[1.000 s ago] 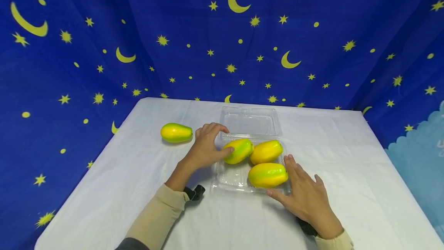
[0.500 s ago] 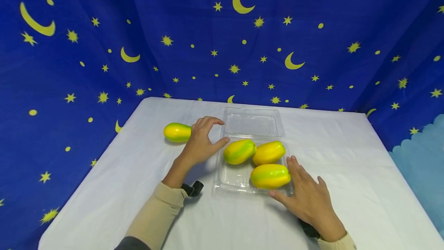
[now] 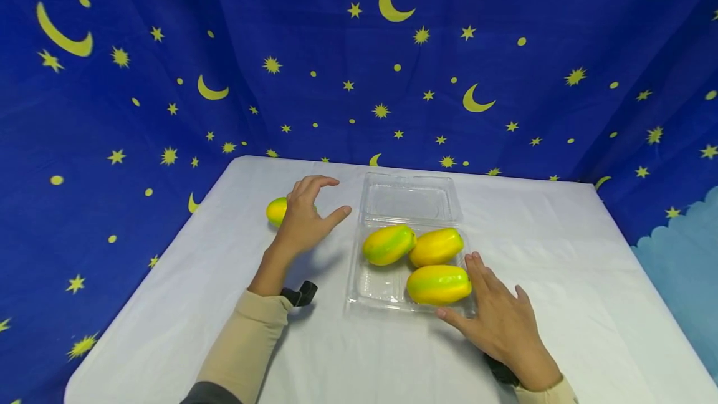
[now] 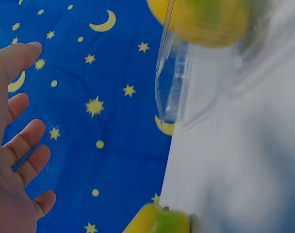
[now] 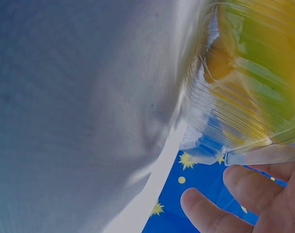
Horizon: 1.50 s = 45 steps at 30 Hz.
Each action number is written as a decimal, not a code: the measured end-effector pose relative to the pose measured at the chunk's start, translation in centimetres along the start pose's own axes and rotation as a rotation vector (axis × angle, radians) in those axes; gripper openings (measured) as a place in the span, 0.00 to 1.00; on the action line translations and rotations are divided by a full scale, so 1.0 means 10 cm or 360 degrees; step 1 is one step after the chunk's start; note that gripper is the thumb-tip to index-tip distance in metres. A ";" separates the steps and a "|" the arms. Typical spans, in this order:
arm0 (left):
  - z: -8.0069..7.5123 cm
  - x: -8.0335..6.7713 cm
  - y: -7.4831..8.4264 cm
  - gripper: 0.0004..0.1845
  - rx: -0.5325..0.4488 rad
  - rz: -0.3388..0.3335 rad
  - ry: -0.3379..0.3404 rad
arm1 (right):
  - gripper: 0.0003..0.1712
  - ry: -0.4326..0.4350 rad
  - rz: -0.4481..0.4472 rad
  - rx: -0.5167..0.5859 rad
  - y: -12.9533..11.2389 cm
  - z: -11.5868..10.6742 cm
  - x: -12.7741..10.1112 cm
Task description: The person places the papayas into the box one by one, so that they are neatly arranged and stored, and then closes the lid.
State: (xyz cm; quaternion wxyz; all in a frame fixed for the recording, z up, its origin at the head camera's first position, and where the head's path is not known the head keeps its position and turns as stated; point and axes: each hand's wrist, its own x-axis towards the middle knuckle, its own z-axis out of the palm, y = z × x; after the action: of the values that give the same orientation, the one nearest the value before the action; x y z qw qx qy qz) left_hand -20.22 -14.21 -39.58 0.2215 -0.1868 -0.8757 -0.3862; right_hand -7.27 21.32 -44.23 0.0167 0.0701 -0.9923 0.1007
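Hovering above the white table (image 3: 185,304), the left hand (image 3: 303,220) holds nothing: its fingers are spread and lightly bent, the thumb pointing toward the clear plastic container (image 3: 370,292). Just behind that hand lies a loose papaya (image 3: 275,211), yellow with a green band, mostly hidden by the knuckles in the head view; in the left wrist view the same fruit shows at the bottom edge, apart from the open palm. Whether any fingertip touches the fruit cannot be told from the head view, though the wrist view suggests a gap. The container sits near the middle of the table with its hinged lid (image 3: 409,198) folded back flat toward the starry blue backdrop (image 3: 505,48). Three papayas lie in its tray: one at the rear left (image 3: 389,244), one at the rear right (image 3: 436,246) touching it, and one at the front (image 3: 439,284) lying crosswise just in front of both. The right hand (image 3: 499,323) rests flat at the tray's front right corner, fingers straight and slightly fanned, the thumb against the front rim and the fingertips beside the front papaya; it grips nothing. Beige sleeves (image 3: 247,341) cover both forearms, and a dark strap (image 3: 297,295) shows at the left wrist.
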 end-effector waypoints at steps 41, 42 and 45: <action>-0.38 -0.08 -0.69 0.36 0.0051 -0.0408 -0.0116 | 0.67 -0.0009 0.0000 0.0012 0.01 0.00 0.00; -0.37 -0.08 -0.71 0.36 0.0052 -0.0414 -0.0120 | 0.67 -0.0008 -0.0001 0.0012 0.01 0.00 0.00; -0.36 -0.10 -0.76 0.36 0.0049 -0.0441 -0.0133 | 0.67 0.0001 -0.0005 0.0018 0.00 0.00 0.00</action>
State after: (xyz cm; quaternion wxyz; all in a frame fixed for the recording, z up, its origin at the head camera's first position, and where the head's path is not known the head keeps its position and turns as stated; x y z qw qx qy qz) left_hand -22.33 -21.92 -42.43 0.1321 -0.0767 -0.9074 -0.3916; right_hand -7.29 21.35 -44.23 0.0167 0.0719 -0.9916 0.1061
